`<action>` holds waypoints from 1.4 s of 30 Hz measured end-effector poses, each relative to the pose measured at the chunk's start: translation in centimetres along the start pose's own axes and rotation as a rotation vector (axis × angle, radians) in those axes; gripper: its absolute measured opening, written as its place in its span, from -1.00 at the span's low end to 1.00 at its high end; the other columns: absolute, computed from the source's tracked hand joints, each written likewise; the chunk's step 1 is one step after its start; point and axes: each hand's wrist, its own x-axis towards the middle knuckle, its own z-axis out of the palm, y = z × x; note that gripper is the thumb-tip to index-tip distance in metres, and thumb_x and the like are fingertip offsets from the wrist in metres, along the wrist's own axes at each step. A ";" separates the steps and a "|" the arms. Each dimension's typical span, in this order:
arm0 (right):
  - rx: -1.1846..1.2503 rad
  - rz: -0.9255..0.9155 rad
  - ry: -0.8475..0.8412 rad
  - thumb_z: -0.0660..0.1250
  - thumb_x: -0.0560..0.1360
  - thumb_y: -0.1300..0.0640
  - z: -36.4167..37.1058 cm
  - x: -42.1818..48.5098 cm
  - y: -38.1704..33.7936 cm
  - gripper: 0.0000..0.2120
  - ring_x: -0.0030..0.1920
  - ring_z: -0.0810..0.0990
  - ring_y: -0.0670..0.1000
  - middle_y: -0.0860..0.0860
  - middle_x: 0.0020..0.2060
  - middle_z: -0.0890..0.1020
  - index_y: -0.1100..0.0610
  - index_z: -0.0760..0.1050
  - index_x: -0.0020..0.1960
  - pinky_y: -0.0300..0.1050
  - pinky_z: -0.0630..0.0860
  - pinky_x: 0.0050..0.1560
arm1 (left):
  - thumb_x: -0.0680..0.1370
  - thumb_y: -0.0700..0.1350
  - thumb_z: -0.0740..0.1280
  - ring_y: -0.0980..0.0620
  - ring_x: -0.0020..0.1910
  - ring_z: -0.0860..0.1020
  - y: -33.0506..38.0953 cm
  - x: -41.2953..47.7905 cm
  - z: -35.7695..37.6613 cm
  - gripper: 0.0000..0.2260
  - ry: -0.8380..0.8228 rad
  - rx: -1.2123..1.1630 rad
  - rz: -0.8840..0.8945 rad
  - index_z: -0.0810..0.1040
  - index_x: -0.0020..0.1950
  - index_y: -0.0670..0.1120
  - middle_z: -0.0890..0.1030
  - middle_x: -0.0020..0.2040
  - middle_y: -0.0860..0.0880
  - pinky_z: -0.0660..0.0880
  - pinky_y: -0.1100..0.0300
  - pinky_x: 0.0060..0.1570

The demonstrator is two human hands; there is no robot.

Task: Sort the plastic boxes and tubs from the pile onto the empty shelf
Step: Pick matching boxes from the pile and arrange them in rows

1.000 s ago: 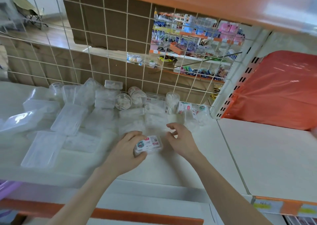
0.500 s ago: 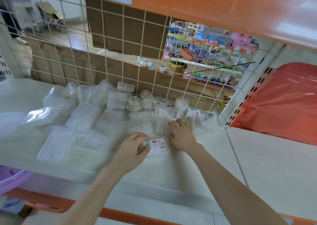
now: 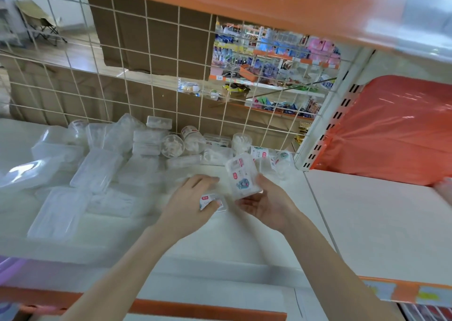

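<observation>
Clear box (image 3: pixel 241 174) stands above right hand (image 3: pixel 266 204) (pinched at its base).

The white shelf (image 3: pixel 244 242) bears a pile of clear plastic boxes and tubs (image 3: pixel 117 164), left of and beyond the fingers (image 3: pixel 208 180) of the left hand (image 3: pixel 186 205). A small labelled box (image 3: pixel 212 202) lies flat just behind those fingertips.
</observation>
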 end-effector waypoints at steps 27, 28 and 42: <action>0.180 0.023 -0.345 0.23 0.43 0.11 0.3 -0.5 2.7 -0.63 -0.10 0.57 0.11 0.16 0.04 0.58 0.18 0.48 0.21 0.06 0.51 -0.01 | 0.33 0.03 0.44 0.09 0.01 0.45 3.7 1.7 0.0 -0.34 -0.135 -0.224 -0.287 0.28 0.38 0.06 0.41 0.10 0.06 0.34 0.29 -0.07; 0.113 0.001 -0.306 0.20 0.48 0.13 0.1 -0.4 2.5 -0.70 -0.10 0.57 0.10 0.14 0.01 0.59 0.17 0.49 0.17 0.05 0.48 0.01 | 0.32 0.00 0.44 0.11 -0.04 0.42 3.3 1.6 -0.2 -0.36 -0.149 -0.219 -0.277 0.31 0.36 0.06 0.41 0.07 0.07 0.31 0.32 -0.15; -1.429 -0.766 -0.131 0.48 0.31 0.20 -0.8 -1.1 1.9 -0.27 0.28 0.30 0.09 0.07 0.33 0.33 0.16 0.27 0.41 -0.24 0.21 0.23 | 0.19 0.02 0.37 0.11 0.15 0.43 1.7 1.4 -1.2 -0.19 -0.423 -0.156 -0.003 0.23 0.44 0.00 0.44 0.24 0.05 0.38 0.38 0.05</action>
